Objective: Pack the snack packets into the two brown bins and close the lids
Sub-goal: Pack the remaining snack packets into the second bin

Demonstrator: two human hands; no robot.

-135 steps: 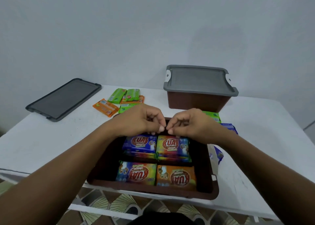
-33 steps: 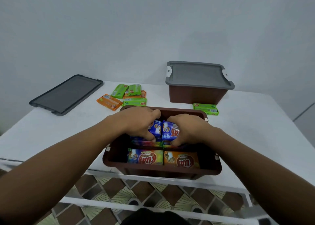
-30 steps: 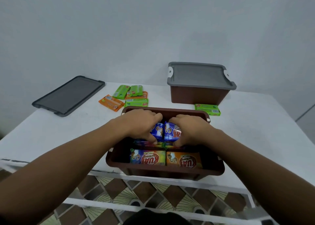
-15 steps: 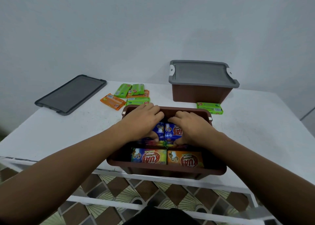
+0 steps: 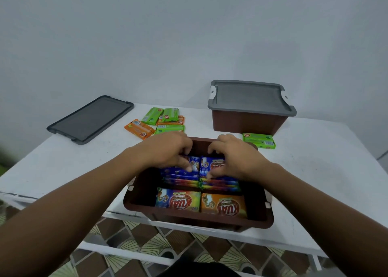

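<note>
An open brown bin [image 5: 260,220] sits at the table's front edge with several snack packets inside. My left hand [image 5: 168,150] grips a blue packet [image 5: 178,170] on the far left stack, fingers curled over its back edge. My right hand [image 5: 233,157] grips the blue packet [image 5: 214,164] beside it in the same way. Two more packets, a multicoloured one [image 5: 178,200] and an orange one [image 5: 223,205], lie flat in the near row. A second brown bin [image 5: 247,121] stands at the back right with its grey lid [image 5: 249,96] on.
A loose grey lid [image 5: 90,119] lies at the back left of the white table [image 5: 315,171]. Several green and orange packets [image 5: 161,121] lie behind the open bin. One green packet [image 5: 259,140] lies in front of the closed bin. Patterned floor shows below the table edge.
Both hands went from above the far row down onto two blue packets at the bin's far side and now curl deeper over their back edges. The view shifted slightly.
</note>
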